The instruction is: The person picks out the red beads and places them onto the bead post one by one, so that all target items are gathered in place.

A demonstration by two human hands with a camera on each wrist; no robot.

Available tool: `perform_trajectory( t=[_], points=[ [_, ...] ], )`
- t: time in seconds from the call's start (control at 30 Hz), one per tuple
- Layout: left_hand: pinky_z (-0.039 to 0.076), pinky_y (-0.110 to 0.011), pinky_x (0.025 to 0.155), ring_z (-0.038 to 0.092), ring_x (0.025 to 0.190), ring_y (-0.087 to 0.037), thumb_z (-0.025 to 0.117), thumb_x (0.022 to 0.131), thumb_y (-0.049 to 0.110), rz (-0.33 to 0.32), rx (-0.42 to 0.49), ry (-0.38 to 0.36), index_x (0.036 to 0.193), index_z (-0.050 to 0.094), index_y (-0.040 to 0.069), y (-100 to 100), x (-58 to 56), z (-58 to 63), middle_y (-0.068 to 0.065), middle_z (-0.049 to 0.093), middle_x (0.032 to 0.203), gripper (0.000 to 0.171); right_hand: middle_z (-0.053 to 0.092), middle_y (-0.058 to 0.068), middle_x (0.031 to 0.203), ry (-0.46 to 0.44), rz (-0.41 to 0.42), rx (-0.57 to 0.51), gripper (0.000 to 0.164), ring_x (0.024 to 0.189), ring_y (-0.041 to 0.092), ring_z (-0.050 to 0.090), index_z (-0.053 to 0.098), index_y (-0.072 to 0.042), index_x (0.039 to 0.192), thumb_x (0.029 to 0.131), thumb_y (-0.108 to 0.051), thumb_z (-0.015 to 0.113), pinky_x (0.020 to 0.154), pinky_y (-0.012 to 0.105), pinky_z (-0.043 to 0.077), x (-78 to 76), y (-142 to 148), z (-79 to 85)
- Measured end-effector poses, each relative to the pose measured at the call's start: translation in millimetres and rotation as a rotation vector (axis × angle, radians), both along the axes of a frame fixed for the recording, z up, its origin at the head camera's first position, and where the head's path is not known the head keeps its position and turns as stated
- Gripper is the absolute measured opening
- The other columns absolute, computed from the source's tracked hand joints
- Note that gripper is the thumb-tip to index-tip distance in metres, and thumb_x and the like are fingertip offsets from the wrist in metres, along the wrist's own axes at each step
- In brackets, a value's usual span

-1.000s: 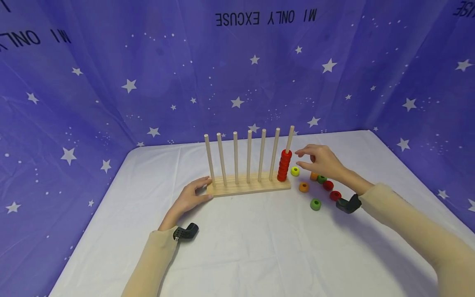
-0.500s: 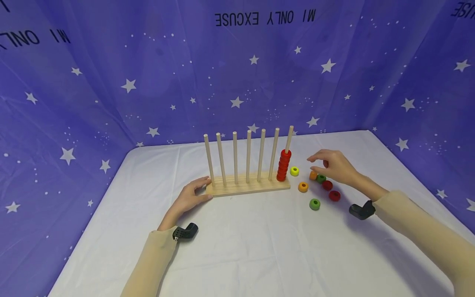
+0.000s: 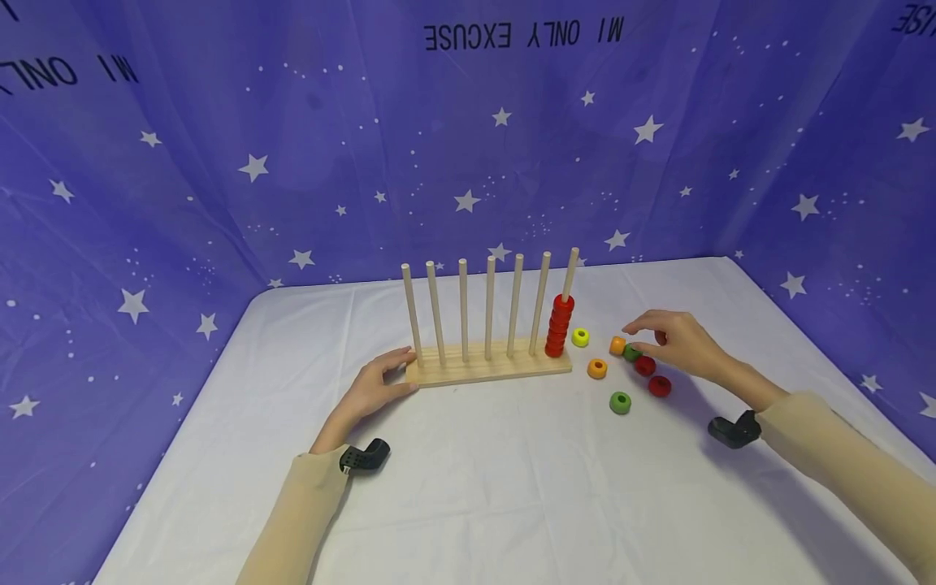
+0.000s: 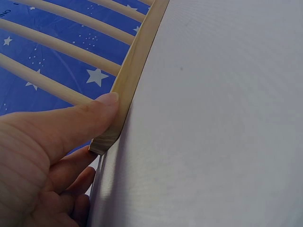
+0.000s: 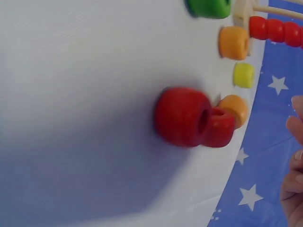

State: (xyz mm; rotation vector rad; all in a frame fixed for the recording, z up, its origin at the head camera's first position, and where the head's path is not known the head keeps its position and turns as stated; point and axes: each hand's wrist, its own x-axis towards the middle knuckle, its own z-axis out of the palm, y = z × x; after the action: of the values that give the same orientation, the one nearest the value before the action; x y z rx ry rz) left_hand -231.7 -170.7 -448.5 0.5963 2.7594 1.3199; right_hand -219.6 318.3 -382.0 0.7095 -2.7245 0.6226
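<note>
A wooden peg rack (image 3: pixel 475 374) with several upright pegs stands mid-table. Red beads (image 3: pixel 559 327) are stacked on its rightmost peg. At the rack's left end my left hand (image 3: pixel 374 388) grips the base; in the left wrist view its thumb (image 4: pixel 85 120) lies on the base edge, fingers around the end. My right hand (image 3: pixel 683 345) hovers over loose beads with thumb and fingers apart, nothing visible between them. Its thumb overlaps a green bead (image 3: pixel 631 353); contact cannot be told. Beside that lie an orange bead (image 3: pixel 617 346) and two red beads (image 3: pixel 660 386).
A yellow bead (image 3: pixel 581 337), another orange bead (image 3: pixel 597 368) and another green bead (image 3: pixel 620 402) lie right of the rack. A white cloth (image 3: pixel 468 487) covers the table. A blue starred curtain (image 3: pixel 409 146) hangs behind and at the sides.
My right hand has moved from beside the red stack rightward and down to the loose beads. The left hand and the rack have stayed put.
</note>
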Motion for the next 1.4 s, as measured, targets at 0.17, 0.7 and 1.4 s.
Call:
perform_trajectory(
  t=[0.17, 0.7, 1.4],
  points=[
    [0.030, -0.052, 0.114, 0.037, 0.136, -0.040, 0.072, 0.080, 0.016, 0.018, -0.024, -0.022, 0.129, 0.054, 0.002, 0.4, 0.6, -1.7, -0.019, 0.044, 0.144, 0.054, 0.072, 0.007, 0.094, -0.060, 0.006, 0.025, 0.024, 0.057, 0.000, 0.036, 0.072, -0.007, 0.099, 0.075, -0.003, 0.073, 0.048, 0.017, 0.034, 2.6, 5.6, -4.8],
    [0.029, -0.053, 0.114, 0.035, 0.137, -0.040, 0.072, 0.080, 0.015, 0.016, -0.011, -0.033, 0.131, 0.053, 0.002, 0.6, 2.1, 0.6, -0.019, 0.043, 0.145, 0.056, 0.072, 0.007, 0.100, -0.209, 0.012, 0.120, 0.028, 0.062, 0.002, 0.042, 0.071, -0.008, 0.103, 0.075, -0.003, 0.072, 0.052, 0.017, 0.039, 3.3, 23.6, -12.9],
    [0.028, -0.053, 0.115, 0.035, 0.137, -0.039, 0.071, 0.080, 0.015, 0.009, -0.028, -0.019, 0.131, 0.053, 0.002, 0.6, -1.3, 0.9, -0.018, 0.043, 0.145, 0.055, 0.071, 0.009, 0.100, -0.256, 0.001, 0.163, 0.029, 0.075, 0.011, 0.054, 0.071, -0.006, 0.102, 0.074, -0.008, 0.075, 0.059, 0.017, 0.044, 3.9, 23.8, -14.8]
  ],
)
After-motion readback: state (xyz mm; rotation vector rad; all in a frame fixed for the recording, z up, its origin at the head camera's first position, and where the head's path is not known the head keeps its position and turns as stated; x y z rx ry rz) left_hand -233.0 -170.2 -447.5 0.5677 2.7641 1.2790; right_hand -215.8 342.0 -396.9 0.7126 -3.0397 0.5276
